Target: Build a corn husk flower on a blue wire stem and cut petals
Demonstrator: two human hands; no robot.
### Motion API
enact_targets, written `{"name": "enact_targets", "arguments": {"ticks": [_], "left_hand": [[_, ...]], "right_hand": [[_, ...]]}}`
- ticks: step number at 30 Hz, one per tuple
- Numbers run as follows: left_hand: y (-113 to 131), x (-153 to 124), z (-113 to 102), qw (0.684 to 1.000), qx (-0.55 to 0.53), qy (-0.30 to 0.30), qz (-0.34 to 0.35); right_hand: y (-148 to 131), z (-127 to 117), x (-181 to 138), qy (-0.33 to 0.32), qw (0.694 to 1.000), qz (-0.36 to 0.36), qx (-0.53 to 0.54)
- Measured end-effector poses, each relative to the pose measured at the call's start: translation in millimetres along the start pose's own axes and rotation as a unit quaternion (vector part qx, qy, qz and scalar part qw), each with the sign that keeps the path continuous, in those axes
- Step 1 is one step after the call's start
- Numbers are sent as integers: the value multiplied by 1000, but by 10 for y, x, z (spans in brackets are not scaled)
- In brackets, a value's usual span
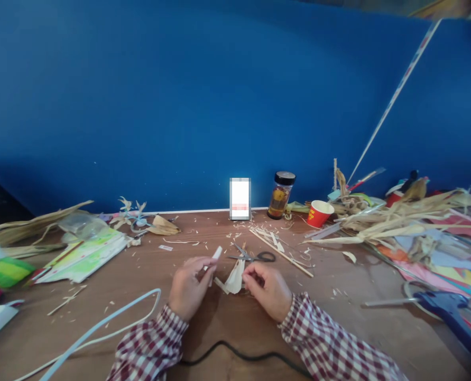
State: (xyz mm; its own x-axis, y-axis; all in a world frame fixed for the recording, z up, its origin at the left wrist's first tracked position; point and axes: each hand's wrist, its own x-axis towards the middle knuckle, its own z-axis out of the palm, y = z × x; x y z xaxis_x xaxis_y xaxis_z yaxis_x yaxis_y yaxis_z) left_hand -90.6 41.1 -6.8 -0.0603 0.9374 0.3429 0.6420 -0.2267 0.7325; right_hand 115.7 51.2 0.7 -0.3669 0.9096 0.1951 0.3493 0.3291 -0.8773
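My left hand (188, 286) is closed around a thin white stick (215, 255) whose tip points up and to the right. My right hand (267, 288) pinches the edge of a pale dried husk piece (235, 278) that lies on the wooden table (132, 286) between both hands. Small scissors with black handles (255, 256) lie just behind the husk, blades pointing left. Both wrists wear red-and-white checked sleeves.
A phone (240, 198), a dark-lidded jar (280, 194) and a red paper cup (319, 213) stand by the blue wall. Dried husks and coloured paper (413, 222) pile at right, with a blue glue gun (445, 307). Green papers (84, 256) lie left; cords cross the front.
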Motion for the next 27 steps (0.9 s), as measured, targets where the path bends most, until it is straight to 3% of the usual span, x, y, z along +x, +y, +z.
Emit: {"name": "enact_targets", "arguments": {"ticks": [3,5,9,15,21,27], "left_hand": [[98,-83,71,969,-203,-95,-103],[158,-132,120,939,-281,-140,-139],[237,-165,161,913,-352,-140,-151],[271,-149,141,910,-367,-127,-143],[272,-193,154,927,-326,-133,-130],[289,-191,147,942,-298,-104,-118]], "right_hand": [[27,-6,6,7,997,4,76],[24,-17,7,-14,994,-4,106],[-7,-30,2,-52,993,-23,101],[-10,-6,-6,-45,992,-19,115],[-4,14,-16,4,995,-81,62],[-36,2,-8,33,995,-81,41]]}}
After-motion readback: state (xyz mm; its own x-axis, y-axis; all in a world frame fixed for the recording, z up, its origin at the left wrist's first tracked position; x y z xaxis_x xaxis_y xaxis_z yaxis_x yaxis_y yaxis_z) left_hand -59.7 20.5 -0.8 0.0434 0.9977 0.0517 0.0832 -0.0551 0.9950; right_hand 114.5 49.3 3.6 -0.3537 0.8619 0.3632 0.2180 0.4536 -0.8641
